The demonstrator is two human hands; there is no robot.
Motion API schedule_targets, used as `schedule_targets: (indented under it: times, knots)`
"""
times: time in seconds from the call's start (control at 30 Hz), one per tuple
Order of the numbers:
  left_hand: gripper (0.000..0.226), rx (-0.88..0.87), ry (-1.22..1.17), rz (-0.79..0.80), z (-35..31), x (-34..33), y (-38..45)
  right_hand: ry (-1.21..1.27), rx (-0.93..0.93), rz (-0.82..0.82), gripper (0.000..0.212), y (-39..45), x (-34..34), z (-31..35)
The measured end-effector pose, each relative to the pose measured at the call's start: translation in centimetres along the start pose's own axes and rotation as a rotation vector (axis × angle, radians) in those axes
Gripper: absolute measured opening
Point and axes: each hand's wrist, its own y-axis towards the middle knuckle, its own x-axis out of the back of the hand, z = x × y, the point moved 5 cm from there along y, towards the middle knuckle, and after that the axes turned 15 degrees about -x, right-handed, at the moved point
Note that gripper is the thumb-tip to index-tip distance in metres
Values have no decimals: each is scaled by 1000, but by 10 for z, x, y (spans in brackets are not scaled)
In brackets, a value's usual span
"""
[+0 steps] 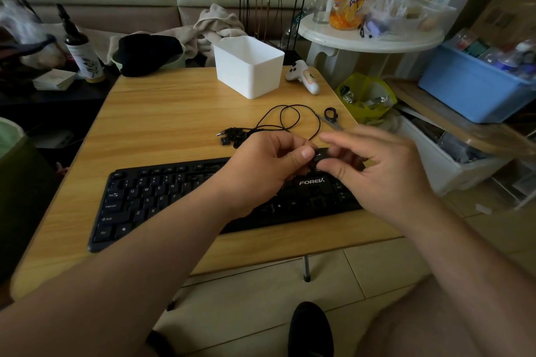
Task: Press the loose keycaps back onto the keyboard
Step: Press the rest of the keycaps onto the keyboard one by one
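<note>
Black plastic — a single long keycap [320, 153] — is pinched between the two hands above the right part of the keyboard [162, 197]. The left hand [261, 165] is curled around its left end, thumb on top; the right hand [374, 171] grips its right end with thumb and fingers, the index finger extended and motion-blurred. Much of the keyboard's middle and right is hidden by both hands and the left forearm, so the open key sockets cannot be made out.

Just beyond the left hand, a small cluster of loose keycaps [232, 136] is seen on the wooden table [162, 113]; roughly five or six are suggested, though an exact count cannot be made. A black cable [285, 119] is looped beside them, with its plug at the cluster's left edge. One pair of small scissors [332, 117] lies to the right of the loop. Farther back, one white plastic bin [249, 66] stands upright, and a white handheld controller [303, 77] is laid near it — both well apart from the hands.
</note>
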Motion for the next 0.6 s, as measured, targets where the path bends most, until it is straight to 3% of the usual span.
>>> schedule_targets:
  times: [0.1,0.5,0.6]
  knots:
    - [17,2,25,9,3,-5,1,-63,25,30,30,-1,-2,-1]
    - [20,95,-288,-26,11,-12,1,49,-88,53,25,-1,1,-8]
    - [14,82,-255,-18,10,-12,2,27,-98,82,26,-2,1,-8]
